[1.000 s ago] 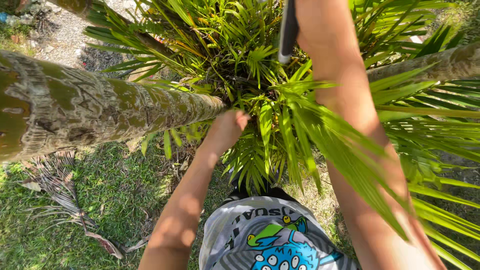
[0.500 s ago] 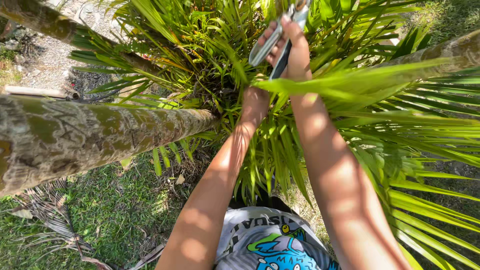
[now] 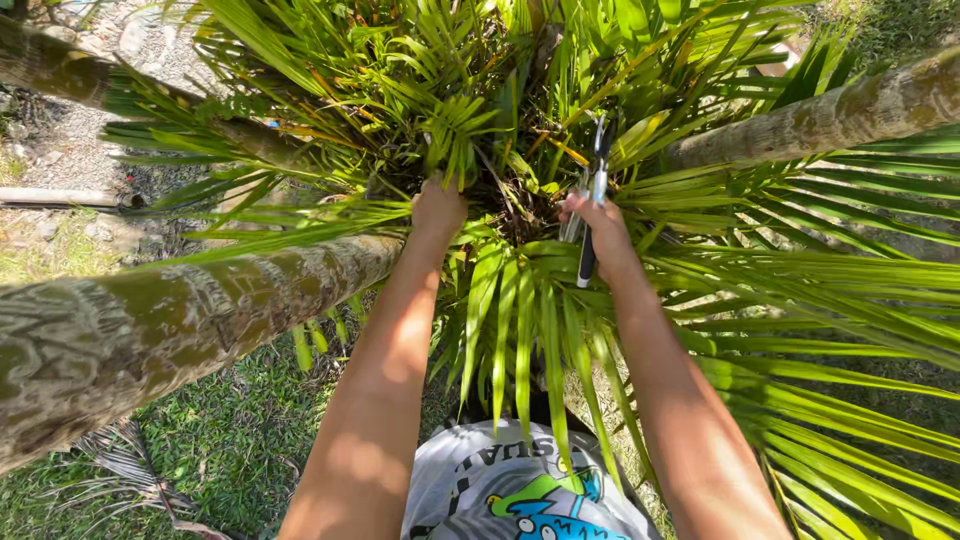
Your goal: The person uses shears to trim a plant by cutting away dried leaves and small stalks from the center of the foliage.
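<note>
**Shears at the heart of the palm clump**

The person's left hand [image 3: 438,208] is closed around a bunch of young green fronds [image 3: 452,135] at the middle of the palm clump, the fingers wrapped over the stems so that the leaflets fan out just above the grip. The right hand [image 3: 598,228] is clamped on the dark handles of a pair of pruning shears [image 3: 592,200], held upright, with the blades pointing away from the body into the tangle just beyond the fist. Whether the blades stand apart or together cannot be told; leaves cross in front of them.

The two hands are near one another, with brown dead stalks [image 3: 520,205] between them. A thick mottled trunk [image 3: 150,330] slants off to the left of the left hand, and another trunk [image 3: 850,110] runs off beyond and to the right of the shears.

By my reading the work in hand is trimming: one hand gathers and steadies, the other brings the cutter in. A cut here would call for the blades to be set across a stem below the held bunch, well clear of the left fingers, which sit close to the blade path.
</note>
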